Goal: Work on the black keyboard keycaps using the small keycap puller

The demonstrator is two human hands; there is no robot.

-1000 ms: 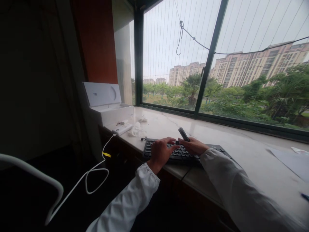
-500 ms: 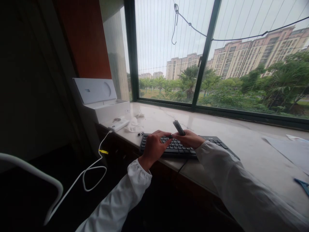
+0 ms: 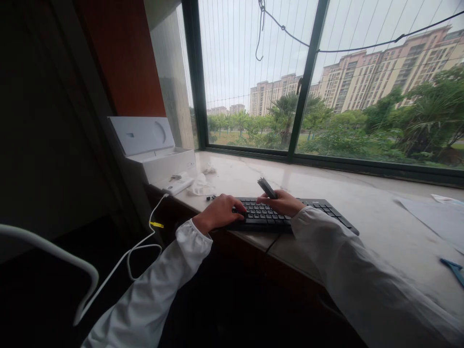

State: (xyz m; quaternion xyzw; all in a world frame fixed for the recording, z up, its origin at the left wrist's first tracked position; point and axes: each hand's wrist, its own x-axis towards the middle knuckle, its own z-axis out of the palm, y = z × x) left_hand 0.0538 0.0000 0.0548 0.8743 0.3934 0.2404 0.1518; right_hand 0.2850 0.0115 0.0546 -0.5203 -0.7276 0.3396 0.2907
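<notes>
A black keyboard point(image 3: 266, 217) lies along the front edge of the pale stone sill. My left hand point(image 3: 222, 211) is over its left end, finger and thumb pinched close down at the keys. A small dark piece seems to be between those fingertips, but it blends with the keys. My right hand point(image 3: 286, 204) rests above the keyboard's middle right, closed around a slim, dark, block-like tool point(image 3: 267, 188). The tool tilts up to the left and has a lighter tip; its lower end is hidden in my hand.
Small black pieces point(image 3: 210, 198) lie by the keyboard's left corner. Further left are crumpled white plastic point(image 3: 201, 186), a white power strip point(image 3: 179, 185) with a cable, and an open white box point(image 3: 168, 164). Paper point(image 3: 433, 220) and a blue tool point(image 3: 453, 270) lie right. A window stands behind.
My left hand has moved left and down, away from my right hand, to the keyboard's left end. My right hand keeps the dark tool in nearly the same place.
</notes>
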